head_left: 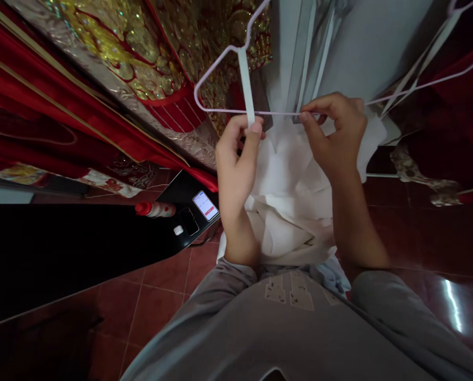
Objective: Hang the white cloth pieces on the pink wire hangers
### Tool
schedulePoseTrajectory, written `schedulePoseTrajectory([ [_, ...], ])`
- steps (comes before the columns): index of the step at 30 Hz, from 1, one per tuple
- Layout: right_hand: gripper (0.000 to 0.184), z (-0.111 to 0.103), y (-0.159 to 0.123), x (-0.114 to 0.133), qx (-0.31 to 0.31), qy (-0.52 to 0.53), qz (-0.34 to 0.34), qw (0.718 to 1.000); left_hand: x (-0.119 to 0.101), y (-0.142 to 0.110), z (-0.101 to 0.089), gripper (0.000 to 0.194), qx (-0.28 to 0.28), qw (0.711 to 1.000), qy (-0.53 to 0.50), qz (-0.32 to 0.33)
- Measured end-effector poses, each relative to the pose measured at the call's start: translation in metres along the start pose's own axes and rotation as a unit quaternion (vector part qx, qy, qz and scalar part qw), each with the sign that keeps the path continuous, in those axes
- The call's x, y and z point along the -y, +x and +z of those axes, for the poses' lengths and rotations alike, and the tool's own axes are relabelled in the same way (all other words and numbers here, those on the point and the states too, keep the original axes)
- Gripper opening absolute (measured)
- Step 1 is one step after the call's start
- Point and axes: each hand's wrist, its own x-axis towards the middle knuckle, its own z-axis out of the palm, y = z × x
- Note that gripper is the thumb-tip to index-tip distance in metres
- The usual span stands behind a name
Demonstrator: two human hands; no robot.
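In the head view my left hand [238, 159] is closed, thumb and fingers pinching the lower end of a white strap [246, 79]. That strap hangs over a thin pale pink clothes hanger [220, 110], its upper end at the hanger's neck. My right hand [335, 129] pinches the straight lower bar of the hanger between thumb and forefinger. Below both hands a white garment [279, 174] hangs in loose folds in front of my body. The hanger's hook runs out of the top of the picture.
Red and gold sequined garments [160, 58] hang at the left. A black table [81, 254] bears a lit phone [205, 205], a red-capped bottle [155, 209] and a small white case [178, 230]. Another pink bar [438, 82] with white straps shows upper right, over dark red cloth.
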Motion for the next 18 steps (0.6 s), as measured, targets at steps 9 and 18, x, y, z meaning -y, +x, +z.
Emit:
schedulePoseTrajectory([
  [9, 0.024, 0.004, -0.003, -0.002, -0.029, 0.023, 0.0, 0.999, -0.013, 0.047, -0.03, 0.04, -0.045, 0.979, -0.176, 0.092],
  [18, 0.029, -0.001, -0.003, 0.01, -0.043, 0.068, 0.009, 0.997, 0.031, 0.026, 0.011, 0.026, -0.014, 0.989, -0.144, -0.03],
])
